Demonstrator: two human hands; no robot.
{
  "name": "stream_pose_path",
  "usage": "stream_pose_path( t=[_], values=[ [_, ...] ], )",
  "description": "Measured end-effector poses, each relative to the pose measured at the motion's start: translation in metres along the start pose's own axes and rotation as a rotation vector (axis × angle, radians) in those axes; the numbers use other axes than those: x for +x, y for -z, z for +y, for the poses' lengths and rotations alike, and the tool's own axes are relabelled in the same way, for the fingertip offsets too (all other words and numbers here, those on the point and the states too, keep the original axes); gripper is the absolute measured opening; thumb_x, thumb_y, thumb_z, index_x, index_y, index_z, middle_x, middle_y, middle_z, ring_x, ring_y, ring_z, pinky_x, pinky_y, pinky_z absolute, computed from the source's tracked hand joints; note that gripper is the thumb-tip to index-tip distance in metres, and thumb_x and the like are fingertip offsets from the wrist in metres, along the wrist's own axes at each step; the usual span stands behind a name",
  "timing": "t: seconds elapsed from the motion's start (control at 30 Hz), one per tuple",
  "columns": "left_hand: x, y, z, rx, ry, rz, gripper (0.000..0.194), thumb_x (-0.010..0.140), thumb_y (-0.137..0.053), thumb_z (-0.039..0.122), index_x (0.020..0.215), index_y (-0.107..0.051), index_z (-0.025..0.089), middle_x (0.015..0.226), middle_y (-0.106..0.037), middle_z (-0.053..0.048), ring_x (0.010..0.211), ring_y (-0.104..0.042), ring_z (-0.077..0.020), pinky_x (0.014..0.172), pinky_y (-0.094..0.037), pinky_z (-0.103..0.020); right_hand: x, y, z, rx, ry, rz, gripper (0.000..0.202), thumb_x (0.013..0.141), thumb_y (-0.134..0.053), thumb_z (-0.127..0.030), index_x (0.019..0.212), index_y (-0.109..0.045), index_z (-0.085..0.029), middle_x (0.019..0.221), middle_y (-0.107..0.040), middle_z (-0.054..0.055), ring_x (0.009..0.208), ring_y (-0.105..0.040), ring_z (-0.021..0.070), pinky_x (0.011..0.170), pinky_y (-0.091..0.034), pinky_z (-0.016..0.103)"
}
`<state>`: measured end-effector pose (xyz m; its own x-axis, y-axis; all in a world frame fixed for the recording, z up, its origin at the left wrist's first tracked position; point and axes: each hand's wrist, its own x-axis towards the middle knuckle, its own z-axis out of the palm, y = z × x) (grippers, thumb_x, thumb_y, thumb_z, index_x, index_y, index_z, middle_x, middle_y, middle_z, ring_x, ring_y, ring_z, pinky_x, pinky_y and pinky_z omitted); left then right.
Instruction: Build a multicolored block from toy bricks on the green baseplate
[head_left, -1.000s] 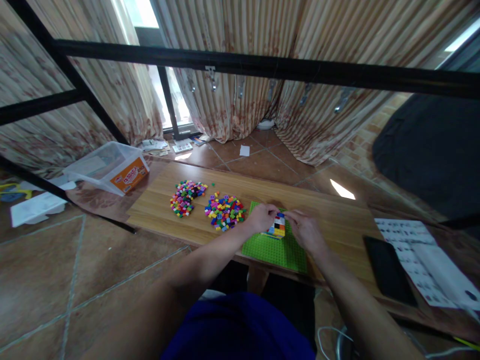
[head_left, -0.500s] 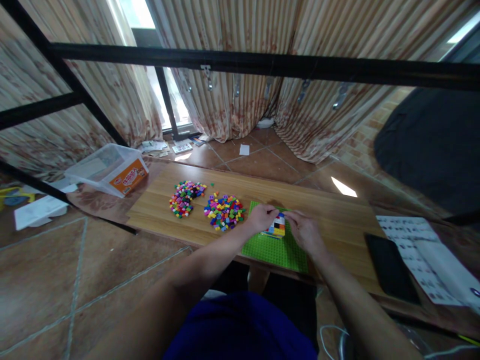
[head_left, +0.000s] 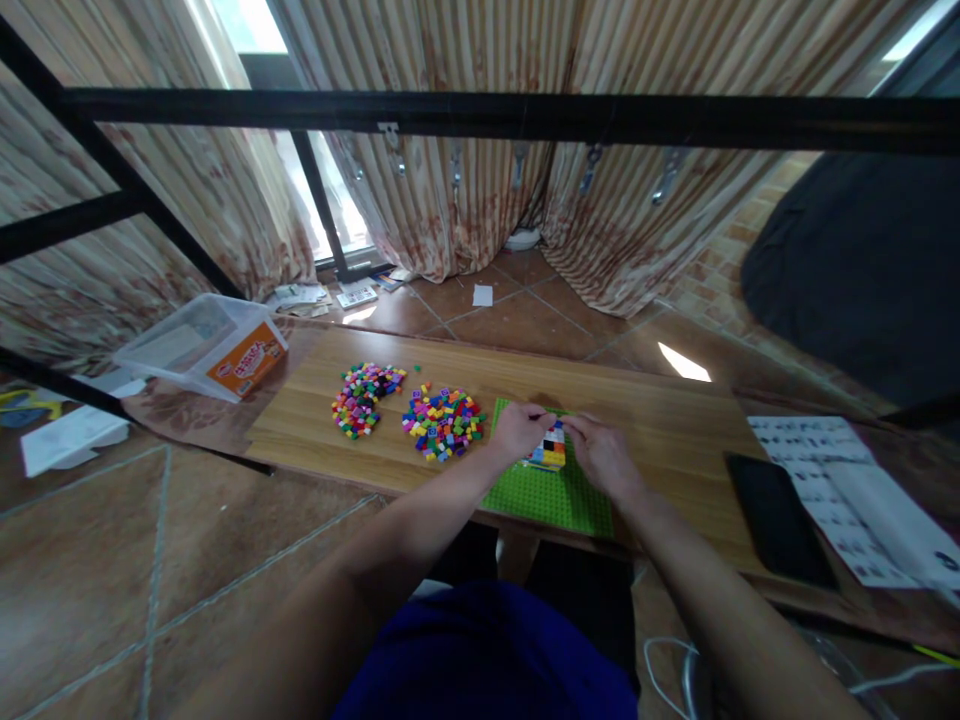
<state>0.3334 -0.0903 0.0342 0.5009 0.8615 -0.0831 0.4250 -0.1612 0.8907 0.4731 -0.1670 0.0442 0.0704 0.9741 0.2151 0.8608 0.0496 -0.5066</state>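
A small build of toy bricks, in white, blue, orange, yellow and black, stands on a green studded baseplate. My left hand is at its left upper end, thumb and fingertips pinched together against the bricks. From the other side my right hand grips the same end, its fingers closed at the blue top. The fingertips of both hands nearly meet there and partly hide the far side of the build. Whether a loose brick lies between them is too small to see.
Two piles of loose bricks, one nearer and one farther left, lie on the wooden table. A clear plastic bin stands at the left. To the right are a black tablet and printed sheets. A black metal bar crosses ahead.
The view has shifted slightly. Both hands stay at the top end of the brick build, with hardly any change in their grip.
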Motion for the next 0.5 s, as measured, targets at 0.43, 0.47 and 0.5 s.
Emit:
stream_pose_path(
  t=[0.43,0.47,0.5],
  values=[
    [-0.063,0.029,-0.004,-0.142,-0.105,0.213,0.024,0.09,-0.048,0.031,0.099,-0.066,0.016,0.095,-0.07,-0.005,0.089,-0.064,-0.0169,0.08,-0.049,-0.027,-0.073,-0.027,-0.019,0.202,-0.311,0.234,0.053,0.09,-0.042,-0.05,0.125,-0.057,-0.014,0.11,-0.069,0.016,0.094,-0.068,0.0271,0.082,-0.052,0.042],
    [-0.074,0.026,-0.008,-0.162,-0.074,0.198,0.024,0.089,-0.05,0.031,0.102,-0.065,0.016,0.099,-0.07,-0.006,0.09,-0.064,-0.0175,0.08,-0.05,-0.028,-0.081,-0.032,-0.023,0.207,-0.315,0.229,0.053,0.09,-0.042,-0.051,0.125,-0.056,-0.014,0.113,-0.068,0.017,0.097,-0.067,0.0278,0.084,-0.052,0.043],
    [-0.082,0.022,-0.013,-0.191,-0.045,0.18,0.025,0.088,-0.052,0.031,0.106,-0.063,0.016,0.103,-0.069,-0.006,0.089,-0.065,-0.0178,0.079,-0.052,-0.029,-0.086,-0.037,-0.027,0.199,-0.31,0.23,0.053,0.09,-0.041,-0.051,0.124,-0.057,-0.013,0.115,-0.067,0.017,0.1,-0.065,0.0285,0.086,-0.05,0.045]
  ],
)
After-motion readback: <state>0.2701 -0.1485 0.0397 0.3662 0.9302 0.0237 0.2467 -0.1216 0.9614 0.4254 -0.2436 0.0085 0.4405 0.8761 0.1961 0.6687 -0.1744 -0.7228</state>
